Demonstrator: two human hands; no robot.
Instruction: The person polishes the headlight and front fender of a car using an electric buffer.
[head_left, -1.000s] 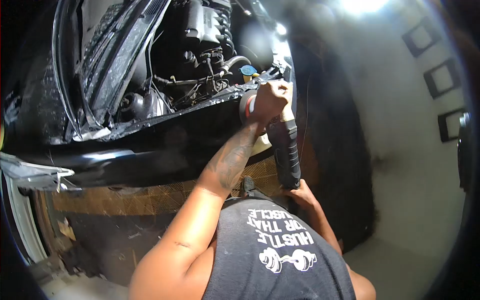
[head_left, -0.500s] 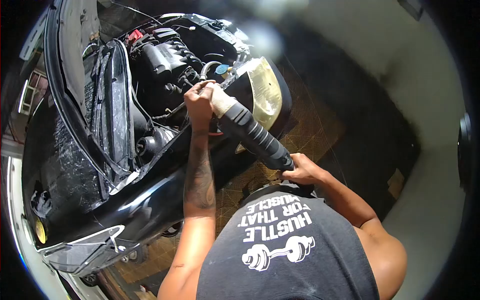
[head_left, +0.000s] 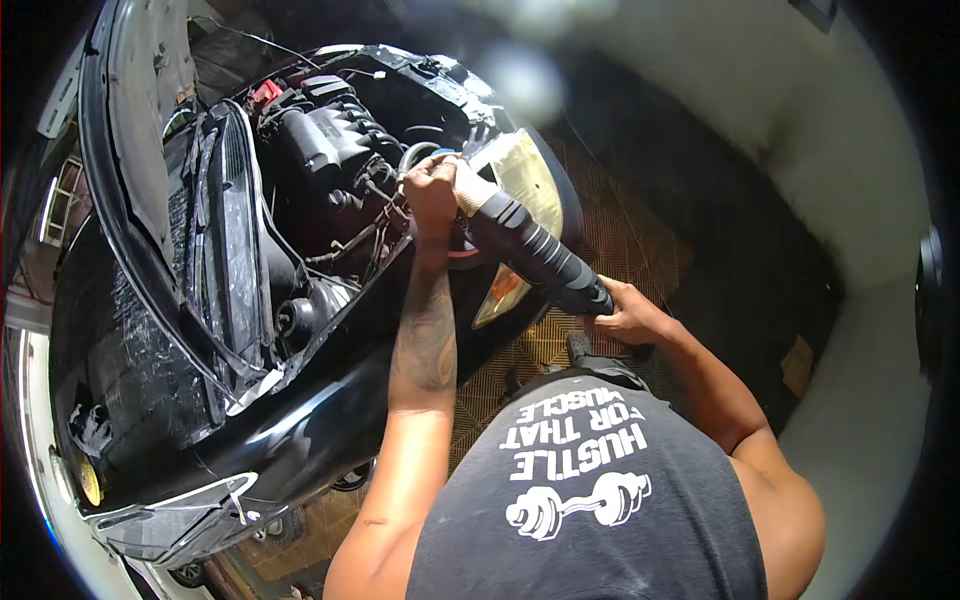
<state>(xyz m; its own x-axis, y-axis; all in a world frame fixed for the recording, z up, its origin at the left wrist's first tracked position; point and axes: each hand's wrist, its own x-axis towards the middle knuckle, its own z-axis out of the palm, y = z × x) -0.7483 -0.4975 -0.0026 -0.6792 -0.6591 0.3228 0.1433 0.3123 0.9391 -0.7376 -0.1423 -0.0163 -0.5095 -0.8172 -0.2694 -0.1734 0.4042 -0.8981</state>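
My left hand [head_left: 432, 190] is closed around the front end of a black power tool [head_left: 540, 250] with a pale, light-coloured head. At its rear end, my right hand [head_left: 632, 314] grips the body. The tool slants over the black fender [head_left: 330, 390], beside the yellowed headlight [head_left: 530, 180]. A thin orange-red rim [head_left: 464, 254] shows beneath the tool, behind my left wrist; where it meets the fender is mostly hidden. A blue cap [head_left: 446, 152] peeks out just past my left hand.
The open engine bay [head_left: 325, 140] lies at the upper left, with the raised hood [head_left: 135, 190] left of it. An amber lens [head_left: 502, 292] is below the headlight. Patterned tiles [head_left: 620, 225] cover the floor, and a pale wall [head_left: 870, 170] stands at right.
The view has swung, bringing the headlight into sight. Both hands keep hold of the tool, which has moved toward the headlight since half a second ago, and my left hand now partly covers the blue cap.
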